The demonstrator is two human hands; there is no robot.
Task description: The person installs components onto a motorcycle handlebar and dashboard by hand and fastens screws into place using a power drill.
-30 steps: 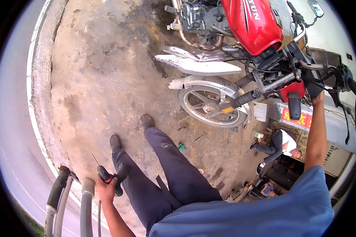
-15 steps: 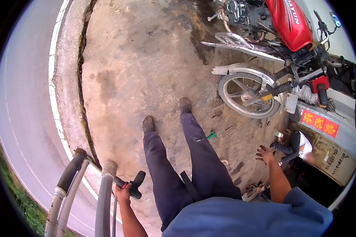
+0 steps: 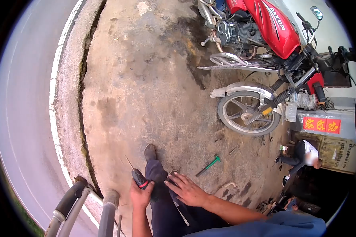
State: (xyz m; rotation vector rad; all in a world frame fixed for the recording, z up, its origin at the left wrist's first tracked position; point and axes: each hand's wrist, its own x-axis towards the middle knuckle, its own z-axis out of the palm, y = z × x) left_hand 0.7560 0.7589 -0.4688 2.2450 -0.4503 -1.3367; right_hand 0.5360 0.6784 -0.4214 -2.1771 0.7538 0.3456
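My left hand [image 3: 139, 194] is wrapped round a black and red power drill [image 3: 139, 178], whose long thin bit [image 3: 129, 162] points up and left. Just to the right, over my thighs, my right hand [image 3: 187, 190] has its fingers spread and holds nothing. It is near the drill but apart from it. A hammer with a green head [image 3: 208, 166] lies on the ground beyond my right hand. The drill's lower part is partly hidden by my left hand.
A red motorcycle [image 3: 279, 33] with its front wheel [image 3: 249, 113] stands at the upper right. Grey metal pipes [image 3: 108, 213] rise at the lower left, near my left arm. A seated person [image 3: 310, 154] is at the right, with another person lower down.
My right hand has come away from the motorcycle's front and down beside the drill. The drill has swung so its bit shows again. My legs have shifted, and the hammer is in fuller view.
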